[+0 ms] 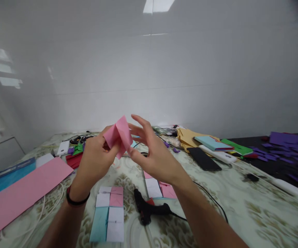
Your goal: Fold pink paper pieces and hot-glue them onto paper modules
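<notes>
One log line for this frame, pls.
left hand: holds pink paper | right hand: at its edge, grip unclear | glue gun: on table

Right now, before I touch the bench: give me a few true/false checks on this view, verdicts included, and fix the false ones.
1. The left hand holds a folded pink paper. True.
2. A four-panel paper piece lies to the left of the glue gun in the picture. True.
3. The glue gun is gripped in the right hand. False: it lies on the patterned tablecloth.
4. A dark wristband is on the right wrist. False: it is on the left.
5. A long pink sheet lies at the picture's left side. True.
6. The flat black slab lies left of the glue gun. False: it is to the right.
</notes>
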A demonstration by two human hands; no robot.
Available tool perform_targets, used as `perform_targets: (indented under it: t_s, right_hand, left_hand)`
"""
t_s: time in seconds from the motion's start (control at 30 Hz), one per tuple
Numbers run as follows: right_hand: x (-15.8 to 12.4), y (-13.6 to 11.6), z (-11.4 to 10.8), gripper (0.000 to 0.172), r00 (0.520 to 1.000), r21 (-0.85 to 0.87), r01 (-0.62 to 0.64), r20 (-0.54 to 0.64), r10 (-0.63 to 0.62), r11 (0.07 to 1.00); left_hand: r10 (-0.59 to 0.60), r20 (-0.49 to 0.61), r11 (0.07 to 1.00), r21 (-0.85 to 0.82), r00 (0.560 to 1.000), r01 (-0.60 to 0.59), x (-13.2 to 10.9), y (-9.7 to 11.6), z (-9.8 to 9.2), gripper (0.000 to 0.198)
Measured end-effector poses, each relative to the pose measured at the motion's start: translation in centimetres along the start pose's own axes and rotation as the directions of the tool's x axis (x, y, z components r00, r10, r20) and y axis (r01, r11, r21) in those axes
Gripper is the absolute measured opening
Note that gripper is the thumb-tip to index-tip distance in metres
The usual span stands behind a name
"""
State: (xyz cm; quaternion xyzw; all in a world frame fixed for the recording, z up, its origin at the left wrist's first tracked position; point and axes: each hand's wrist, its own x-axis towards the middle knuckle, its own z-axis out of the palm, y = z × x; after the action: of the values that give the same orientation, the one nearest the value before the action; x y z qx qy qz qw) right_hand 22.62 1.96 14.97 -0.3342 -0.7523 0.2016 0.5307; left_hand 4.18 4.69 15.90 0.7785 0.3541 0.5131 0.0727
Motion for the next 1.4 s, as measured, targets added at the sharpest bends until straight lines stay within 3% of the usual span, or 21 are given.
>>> perform_targets:
  t_s: [0.13, 0.2, 0.3, 0.43, 0.57, 0.67, 0.77, 0.93, 1.07, 1.13, 1.2, 1.3, 1.4]
  right_hand:
    - [0.3, 0.3, -0.8, 0.073, 0.997, -0.028, -0.038, -0.073, 0.036, 0.999]
    - [0.5, 0.5, -1.2, 0.050, 0.992, -0.017, -0.047, -0.119, 0.044, 0.999]
    - [0.7, 0.8, -1.8, 0.016, 0.985, 0.160, -0.082, -0.140, 0.105, 0.984]
    - [0.7, 1.4, -2.6, 0.022, 0.987, 0.408, -0.140, -0.020, 0.162, 0.902]
    - [0.6, 1.6, -3.5, 0.025, 0.989, 0.450, -0.140, 0.110, 0.101, 0.882]
    - [0.6, 1.4, -3.8, 0.022, 0.990, 0.448, -0.113, 0.125, 0.063, 0.887]
    - [0.6, 1.2, -3.8, 0.011, 0.989, 0.555, -0.105, 0.146, 0.027, 0.825]
    - [0.5, 1.2, -3.7, 0.023, 0.992, 0.614, -0.089, 0.129, 0.012, 0.784]
    - [0.5, 1.0, -3.6, 0.024, 0.987, 0.586, -0.130, 0.152, 0.049, 0.800]
    - [0.5, 0.9, -3.7, 0.025, 0.988, 0.520, -0.147, 0.121, 0.098, 0.841]
    - [0.4, 0.9, -4.0, 0.040, 0.991, 0.454, -0.135, 0.074, 0.114, 0.881]
    - [0.2, 1.2, -4.6, 0.065, 0.998, 0.408, -0.047, 0.049, 0.029, 0.912]
    - [-0.1, 1.6, -5.1, 0.055, 0.989, 0.329, 0.056, 0.110, -0.097, 0.943]
  left_hand:
    - [0.015, -0.040, 1.000, -0.027, 0.999, -0.016, 0.0, -0.4, -0.3, 0.011]
    - [0.004, -0.034, 0.995, -0.100, 0.999, -0.007, 0.0, -0.6, -0.6, 0.012]
    - [-0.035, 0.013, 0.958, -0.285, 0.999, 0.038, 0.0, -0.6, -1.3, 0.014]
    - [-0.049, 0.115, 0.909, -0.406, 0.992, 0.092, 0.1, -1.1, -2.3, 0.013]
    - [-0.018, 0.165, 0.917, -0.390, 0.986, 0.082, 0.0, -2.1, -3.1, 0.016]
    - [0.014, 0.203, 0.892, -0.445, 0.979, 0.080, 0.0, -2.1, -3.3, 0.016]
    - [0.089, 0.205, 0.822, -0.567, 0.975, 0.045, 0.2, -1.6, -3.3, 0.014]
    - [0.126, 0.191, 0.767, -0.641, 0.973, 0.027, 0.3, -1.4, -3.5, 0.017]
    - [0.042, 0.241, 0.809, -0.577, 0.970, 0.109, 0.1, -1.4, -3.4, 0.013]
    - [-0.036, 0.191, 0.826, -0.547, 0.981, 0.136, 0.1, -1.3, -3.2, 0.014]
    - [-0.158, 0.103, 0.804, -0.564, 0.982, 0.189, 0.1, -1.2, -2.9, 0.009]
    - [-0.319, 0.025, 0.714, -0.651, 0.948, 0.257, 0.3, -1.3, -2.7, 0.012]
    - [-0.332, 0.028, 0.682, -0.684, 0.943, 0.260, 0.4, -1.4, -2.7, 0.014]
